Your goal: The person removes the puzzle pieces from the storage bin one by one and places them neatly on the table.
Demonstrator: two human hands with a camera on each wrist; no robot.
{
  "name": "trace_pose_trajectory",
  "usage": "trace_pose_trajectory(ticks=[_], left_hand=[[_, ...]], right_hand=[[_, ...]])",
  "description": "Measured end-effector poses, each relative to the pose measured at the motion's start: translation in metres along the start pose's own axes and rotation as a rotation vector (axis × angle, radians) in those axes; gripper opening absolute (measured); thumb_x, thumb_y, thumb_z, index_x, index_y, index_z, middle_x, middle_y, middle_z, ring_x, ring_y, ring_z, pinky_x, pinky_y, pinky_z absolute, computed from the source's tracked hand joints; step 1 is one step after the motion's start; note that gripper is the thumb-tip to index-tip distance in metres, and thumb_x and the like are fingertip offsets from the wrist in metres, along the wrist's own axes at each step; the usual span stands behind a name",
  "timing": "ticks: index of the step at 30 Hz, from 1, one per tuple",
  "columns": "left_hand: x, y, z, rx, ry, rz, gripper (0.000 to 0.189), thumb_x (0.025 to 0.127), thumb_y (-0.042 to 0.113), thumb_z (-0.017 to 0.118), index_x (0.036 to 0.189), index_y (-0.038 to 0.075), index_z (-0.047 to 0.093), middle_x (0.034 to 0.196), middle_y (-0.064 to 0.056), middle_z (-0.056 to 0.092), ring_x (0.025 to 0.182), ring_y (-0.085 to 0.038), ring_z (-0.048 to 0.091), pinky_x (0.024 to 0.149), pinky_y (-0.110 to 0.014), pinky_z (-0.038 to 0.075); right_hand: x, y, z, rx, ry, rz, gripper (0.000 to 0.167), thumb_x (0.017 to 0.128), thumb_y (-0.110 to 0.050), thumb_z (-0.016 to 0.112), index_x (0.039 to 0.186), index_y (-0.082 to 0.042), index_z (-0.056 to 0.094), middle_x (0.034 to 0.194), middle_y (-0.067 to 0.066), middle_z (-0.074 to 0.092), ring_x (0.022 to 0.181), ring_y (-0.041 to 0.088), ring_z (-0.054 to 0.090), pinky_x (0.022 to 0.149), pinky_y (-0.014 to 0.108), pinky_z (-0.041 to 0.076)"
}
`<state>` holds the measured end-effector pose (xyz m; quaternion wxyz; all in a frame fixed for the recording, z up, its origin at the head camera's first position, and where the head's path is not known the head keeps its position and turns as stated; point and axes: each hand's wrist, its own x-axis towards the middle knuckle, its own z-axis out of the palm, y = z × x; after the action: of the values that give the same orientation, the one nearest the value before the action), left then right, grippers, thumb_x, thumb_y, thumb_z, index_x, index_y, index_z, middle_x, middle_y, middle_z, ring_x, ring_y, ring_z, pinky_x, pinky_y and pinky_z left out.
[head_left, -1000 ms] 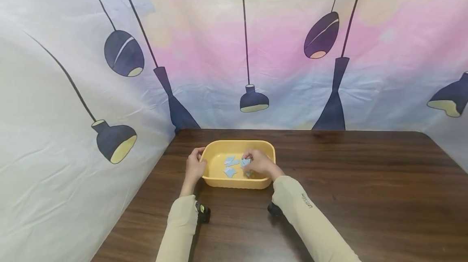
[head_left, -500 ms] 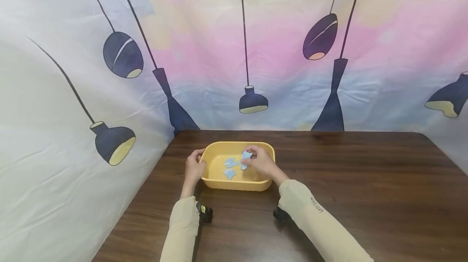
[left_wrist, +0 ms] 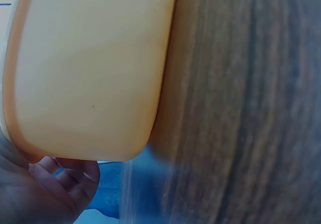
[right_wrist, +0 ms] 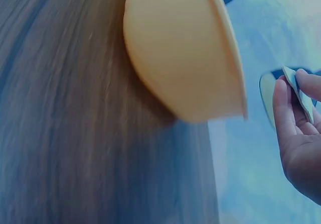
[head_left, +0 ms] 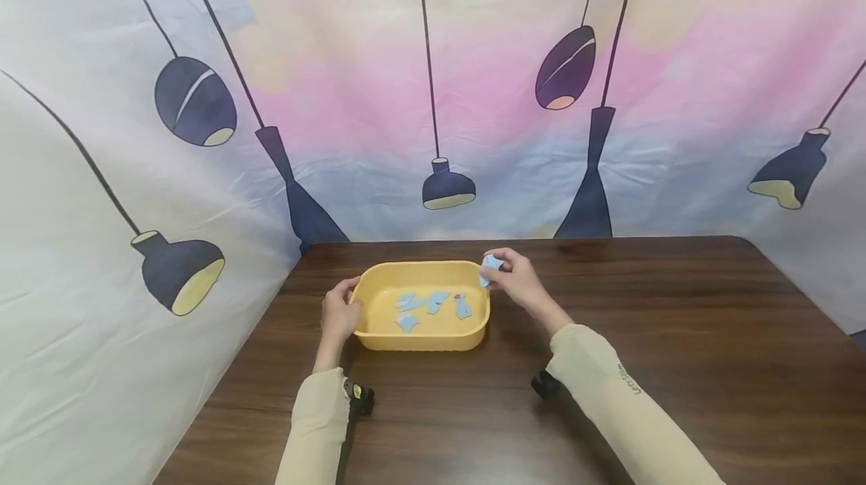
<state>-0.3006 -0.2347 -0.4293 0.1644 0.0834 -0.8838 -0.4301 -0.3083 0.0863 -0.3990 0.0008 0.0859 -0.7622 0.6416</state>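
Note:
A yellow plastic basin (head_left: 419, 342) stands on the table; in the left wrist view its outer wall (left_wrist: 90, 83) fills the upper left. My left hand (head_left: 340, 312) grips the rim at the basin's left end, thumb at the rim and fingers curled below it. With thumb and fingers my right hand (head_left: 517, 278) pinches a thin light-blue puzzle piece (head_left: 490, 268), held up at the basin's right end. In the right wrist view the puzzle piece (right_wrist: 298, 93) is seen nearly edge-on. Several more light-blue puzzle pieces (head_left: 437, 301) lie spread on the basin's floor.
The dark brown wooden table (head_left: 649, 319) extends to the right of the basin and toward the front. A cloth backdrop (head_left: 501, 124) printed with hanging lamps closes off the back and left side. A small black device (head_left: 358, 398) sits at the left wrist.
My right hand has lifted the puzzle piece from inside the basin and carried it up and right, past the rim. The left hand keeps its grip. The head view has shifted slightly.

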Motion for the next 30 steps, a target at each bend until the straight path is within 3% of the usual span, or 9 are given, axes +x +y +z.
trace_pose_trajectory(ticks=[9, 17, 30], left_hand=[[-0.001, -0.004, -0.004, 0.008, 0.001, -0.005, 0.047, 0.08, -0.001, 0.056, 0.125, 0.006, 0.064, 0.076, 0.0, 0.045, 0.067, -0.014, 0.042, 0.056, -0.028, 0.032], [0.004, -0.002, -0.001, 0.042, 0.002, 0.013, 0.045, 0.081, 0.003, 0.055, 0.125, 0.008, 0.064, 0.077, -0.001, 0.048, 0.069, -0.014, 0.044, 0.058, -0.029, 0.031], [0.003, -0.002, 0.0, 0.029, -0.001, -0.003, 0.046, 0.081, 0.003, 0.054, 0.126, 0.008, 0.064, 0.077, 0.0, 0.046, 0.069, -0.015, 0.043, 0.059, -0.03, 0.031]], right_hand=[[-0.009, 0.022, -0.02, -0.138, 0.102, 0.08, 0.035, 0.096, -0.013, 0.055, 0.124, 0.008, 0.058, 0.106, 0.024, 0.065, 0.075, 0.01, 0.06, 0.075, 0.033, 0.058], [-0.014, 0.033, -0.025, -0.148, 0.016, 0.188, 0.034, 0.097, -0.01, 0.053, 0.124, 0.011, 0.058, 0.109, 0.025, 0.064, 0.079, 0.013, 0.06, 0.069, 0.024, 0.055], [-0.024, 0.047, -0.028, -0.175, -0.02, 0.234, 0.03, 0.09, -0.001, 0.061, 0.116, 0.012, 0.06, 0.106, 0.026, 0.066, 0.08, 0.016, 0.063, 0.07, 0.026, 0.056]])
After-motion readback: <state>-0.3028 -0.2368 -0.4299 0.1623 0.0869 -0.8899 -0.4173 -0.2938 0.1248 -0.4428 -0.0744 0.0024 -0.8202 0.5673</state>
